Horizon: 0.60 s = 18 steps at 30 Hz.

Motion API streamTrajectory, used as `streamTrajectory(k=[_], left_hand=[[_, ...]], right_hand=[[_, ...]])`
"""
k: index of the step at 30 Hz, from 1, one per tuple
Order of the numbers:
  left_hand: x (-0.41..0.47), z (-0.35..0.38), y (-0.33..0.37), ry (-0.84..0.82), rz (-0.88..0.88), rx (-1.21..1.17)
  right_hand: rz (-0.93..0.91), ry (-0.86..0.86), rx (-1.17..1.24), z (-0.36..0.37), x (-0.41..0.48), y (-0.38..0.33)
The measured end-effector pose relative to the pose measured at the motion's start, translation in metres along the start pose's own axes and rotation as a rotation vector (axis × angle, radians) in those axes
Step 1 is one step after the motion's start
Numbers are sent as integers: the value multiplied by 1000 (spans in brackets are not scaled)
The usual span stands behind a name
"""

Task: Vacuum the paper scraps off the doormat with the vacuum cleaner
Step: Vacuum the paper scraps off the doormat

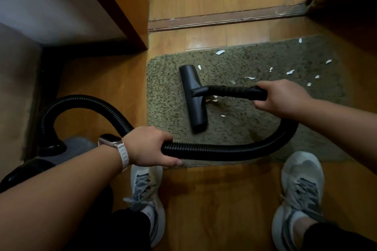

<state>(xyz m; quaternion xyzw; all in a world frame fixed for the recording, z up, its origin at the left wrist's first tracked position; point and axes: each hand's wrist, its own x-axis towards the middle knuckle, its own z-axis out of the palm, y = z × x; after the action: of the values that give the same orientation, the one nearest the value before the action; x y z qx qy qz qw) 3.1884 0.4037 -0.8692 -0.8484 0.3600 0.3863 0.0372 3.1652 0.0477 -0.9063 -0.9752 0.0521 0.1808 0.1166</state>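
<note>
Paper scraps (pixel 290 72) on doormat (pixel 169 108) | nozzle (pixel 193 98) on doormat | left grip (pixel 151 146) clasps hose (pixel 224 152) | right grip (pixel 281 98) clasps wand (pixel 230 90)

Both bare forearms reach forward. The left grip (pixel 151 146), knuckles up, curls round the hose (pixel 224 152) close to the body. The right grip (pixel 283 98), farther out, clasps the hose's far end, thumb seemingly tucked beneath.

We see dim, warm indoor light; a glossy sheen lies on the wooden floor (pixel 206 40) by the threshold. Corners fall into deep shadow, edges bend with wide-angle distortion, detail stays soft.
</note>
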Motion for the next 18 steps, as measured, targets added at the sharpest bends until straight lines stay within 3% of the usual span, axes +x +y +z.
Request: streamTrajectory(k=[7,18], left_hand=[[10,13,-25,-6,-10,55],[33,0,17,329,-66,9]], right_hand=[[1,28,18,-8,-16,30],[198,8,225,6,-32,81]])
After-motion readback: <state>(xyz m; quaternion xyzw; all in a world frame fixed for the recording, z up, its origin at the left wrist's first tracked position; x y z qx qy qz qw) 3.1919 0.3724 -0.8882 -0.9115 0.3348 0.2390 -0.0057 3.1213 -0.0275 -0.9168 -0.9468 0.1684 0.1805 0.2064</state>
